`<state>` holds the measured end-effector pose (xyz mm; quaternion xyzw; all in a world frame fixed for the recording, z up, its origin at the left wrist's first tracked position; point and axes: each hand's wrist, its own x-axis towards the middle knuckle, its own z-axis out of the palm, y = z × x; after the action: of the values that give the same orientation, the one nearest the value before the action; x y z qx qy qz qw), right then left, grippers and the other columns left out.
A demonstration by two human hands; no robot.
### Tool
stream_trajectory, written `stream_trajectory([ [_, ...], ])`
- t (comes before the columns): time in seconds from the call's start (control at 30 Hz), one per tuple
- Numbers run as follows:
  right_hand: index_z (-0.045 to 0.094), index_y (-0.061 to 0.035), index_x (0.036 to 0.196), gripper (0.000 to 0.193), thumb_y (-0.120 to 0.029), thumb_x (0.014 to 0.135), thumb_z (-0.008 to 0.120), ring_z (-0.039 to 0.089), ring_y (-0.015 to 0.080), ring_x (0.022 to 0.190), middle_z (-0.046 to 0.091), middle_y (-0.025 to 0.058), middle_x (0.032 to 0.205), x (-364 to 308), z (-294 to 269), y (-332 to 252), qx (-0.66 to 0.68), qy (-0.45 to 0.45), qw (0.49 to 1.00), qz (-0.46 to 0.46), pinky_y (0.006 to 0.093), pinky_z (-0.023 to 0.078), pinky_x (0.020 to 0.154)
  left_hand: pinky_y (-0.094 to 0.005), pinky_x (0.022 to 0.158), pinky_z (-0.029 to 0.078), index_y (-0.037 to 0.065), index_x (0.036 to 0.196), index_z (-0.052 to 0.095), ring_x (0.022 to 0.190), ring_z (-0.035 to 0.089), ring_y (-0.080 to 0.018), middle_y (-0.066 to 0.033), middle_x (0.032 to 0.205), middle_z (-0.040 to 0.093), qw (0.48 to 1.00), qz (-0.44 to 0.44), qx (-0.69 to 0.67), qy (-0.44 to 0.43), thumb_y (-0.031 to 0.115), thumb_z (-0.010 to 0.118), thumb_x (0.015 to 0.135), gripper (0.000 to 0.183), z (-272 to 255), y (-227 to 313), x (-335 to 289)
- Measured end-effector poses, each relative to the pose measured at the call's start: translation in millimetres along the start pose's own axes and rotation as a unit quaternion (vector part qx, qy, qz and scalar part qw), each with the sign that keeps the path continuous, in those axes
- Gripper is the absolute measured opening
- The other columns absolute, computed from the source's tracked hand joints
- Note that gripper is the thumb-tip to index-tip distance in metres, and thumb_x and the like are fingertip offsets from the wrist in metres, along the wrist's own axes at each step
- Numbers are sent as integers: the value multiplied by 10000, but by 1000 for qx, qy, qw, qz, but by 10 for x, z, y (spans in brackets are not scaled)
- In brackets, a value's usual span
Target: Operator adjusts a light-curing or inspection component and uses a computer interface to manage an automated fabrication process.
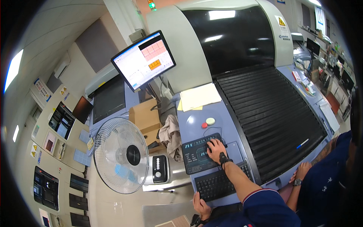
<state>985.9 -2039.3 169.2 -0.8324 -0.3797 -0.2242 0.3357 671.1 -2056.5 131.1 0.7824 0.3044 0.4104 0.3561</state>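
My right hand (pixel 216 150) is closed over a dark computer mouse (pixel 208 148) on a black printed mouse pad (pixel 196 163). A dark band circles that wrist. At the near left corner of a black keyboard (pixel 214 187) rests my left hand (pixel 202 206), its index finger and thumb apart along the edge. Part of this hand is hidden by its angle. Beyond the hands, a tilted monitor (pixel 144 60) displays a pink grid and an orange panel image.
A fan (pixel 121 155) stands left of the keyboard. Red and pale green buttons (pixel 204 125), yellow papers (pixel 199 97) and a cardboard box (pixel 145 118) lie farther off. The machine's black slatted bed (pixel 268 121) carries a marker (pixel 302 143). A co-worker's hands (pixel 301 173) are at its right.
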Motion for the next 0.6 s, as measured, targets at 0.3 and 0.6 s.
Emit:
stream_trajectory([
  [0.3,663,-82,1175,359,-182,832,704,574,362,1199,612,139,1259,-56,1,50,-2,0,1000,0,469,508,972,-521,1086,419,-115,1261,637,1229,579,-480,-292,1287,647,1000,-24,0,-12,203,448,964,475,28,-57,-69],
  [0.6,658,-78,1166,334,-185,852,695,570,369,1192,620,140,1258,45,-5,-26,16,-13,1000,7,474,498,993,-524,1091,414,-102,1264,642,1228,577,-485,-284,1294,647,1000,-9,12,0,183,450,960,459,-16,14,12],
])
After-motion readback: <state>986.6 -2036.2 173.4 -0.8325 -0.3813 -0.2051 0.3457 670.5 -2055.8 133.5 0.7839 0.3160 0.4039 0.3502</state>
